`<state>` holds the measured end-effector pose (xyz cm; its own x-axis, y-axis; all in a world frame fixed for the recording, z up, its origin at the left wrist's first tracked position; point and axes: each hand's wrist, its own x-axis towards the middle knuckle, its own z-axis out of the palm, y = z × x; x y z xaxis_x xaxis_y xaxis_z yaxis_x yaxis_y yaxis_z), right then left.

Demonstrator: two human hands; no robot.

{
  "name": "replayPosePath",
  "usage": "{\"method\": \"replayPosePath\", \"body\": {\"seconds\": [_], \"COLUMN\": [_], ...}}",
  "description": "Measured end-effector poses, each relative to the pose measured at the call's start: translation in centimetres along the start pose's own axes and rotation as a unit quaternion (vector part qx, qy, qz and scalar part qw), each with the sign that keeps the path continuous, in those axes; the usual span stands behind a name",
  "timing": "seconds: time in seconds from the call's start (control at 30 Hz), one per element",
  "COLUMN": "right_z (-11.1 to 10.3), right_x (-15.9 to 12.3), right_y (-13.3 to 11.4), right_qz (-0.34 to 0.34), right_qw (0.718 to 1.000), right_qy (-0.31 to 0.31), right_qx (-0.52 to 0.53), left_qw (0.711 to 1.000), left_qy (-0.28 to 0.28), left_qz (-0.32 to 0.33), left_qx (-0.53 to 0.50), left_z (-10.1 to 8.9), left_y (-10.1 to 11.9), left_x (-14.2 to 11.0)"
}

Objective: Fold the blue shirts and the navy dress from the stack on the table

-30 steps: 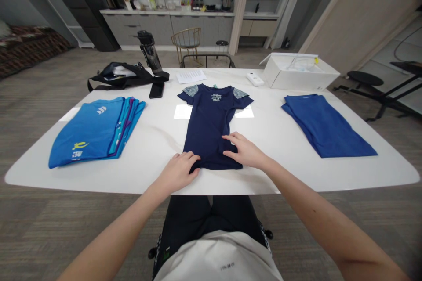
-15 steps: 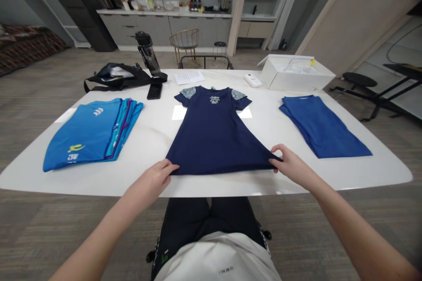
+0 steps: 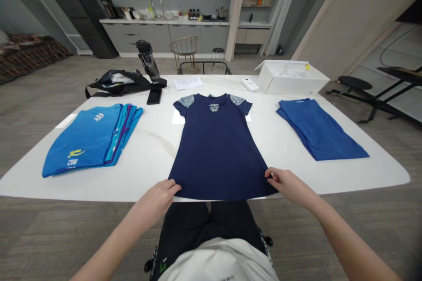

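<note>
A navy short-sleeved T-shirt lies spread flat on the white table, collar away from me and hem along the near edge. Pale patterned patches mark its shoulders, and a small print sits below the collar. My left hand pinches the hem's left corner. At the right corner of the hem, my right hand has its fingers closed on the fabric. To the left lies a stack of folded blue shirts, with purple and teal edges showing. A folded plain blue garment rests on the right.
Along the table's far side are a black bag, a dark bottle, a phone, a printed sheet, a small white device and an open white box. A wire-backed chair stands beyond.
Both hands have drawn the T-shirt's hem toward me, down to the near table edge. The shirt now looks longer and smoother, and its sleeves lie flatter.
</note>
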<state>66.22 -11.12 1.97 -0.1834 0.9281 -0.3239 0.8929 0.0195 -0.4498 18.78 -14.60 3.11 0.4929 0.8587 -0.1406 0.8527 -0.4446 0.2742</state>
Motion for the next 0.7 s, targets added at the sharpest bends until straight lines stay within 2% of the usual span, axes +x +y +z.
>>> {"method": "replayPosePath", "body": {"seconds": [0.1,0.17,0.23,0.33,0.4,0.47,0.5,0.6,0.7], "right_z": [-1.1,-2.0,-2.8,-3.3,-3.3,-3.5,-3.7,-4.6,-5.7], "right_x": [-0.3,0.3,2.0,7.0,11.5,16.2,18.5,24.4,28.7], "right_y": [-0.1,-0.6,-1.4,-3.3,-4.7,-6.0,-6.5,-7.1,-7.0], "right_qz": [0.027,0.031,0.015,-0.047,-0.103,-0.121,-0.118,-0.082,-0.042], "right_qw": [0.997,0.993,0.996,0.998,0.988,0.974,0.967,0.961,0.956], "right_qy": [-0.068,-0.110,-0.091,0.033,0.117,0.189,0.224,0.262,0.286], "right_qx": [0.014,0.014,-0.007,-0.030,-0.018,-0.012,-0.008,-0.024,-0.044], "left_qw": [0.999,0.998,0.997,0.992,0.983,0.976,0.972,0.968,0.963], "left_qy": [-0.020,-0.027,0.009,0.110,0.175,0.216,0.231,0.235,0.224], "left_qz": [0.005,0.011,0.011,0.001,-0.006,-0.016,-0.034,-0.088,-0.144], "left_qx": [-0.034,-0.060,-0.074,-0.068,-0.055,-0.029,-0.015,0.023,0.047], "left_z": [-1.1,-2.0,-2.5,-2.4,-2.1,-1.9,-1.9,-2.5,-3.4], "left_y": [0.5,0.5,0.0,-1.6,-2.9,-4.2,-4.9,-6.9,-8.6], "left_x": [-0.7,-0.1,1.9,7.4,12.3,17.4,19.8,26.1,30.7]}}
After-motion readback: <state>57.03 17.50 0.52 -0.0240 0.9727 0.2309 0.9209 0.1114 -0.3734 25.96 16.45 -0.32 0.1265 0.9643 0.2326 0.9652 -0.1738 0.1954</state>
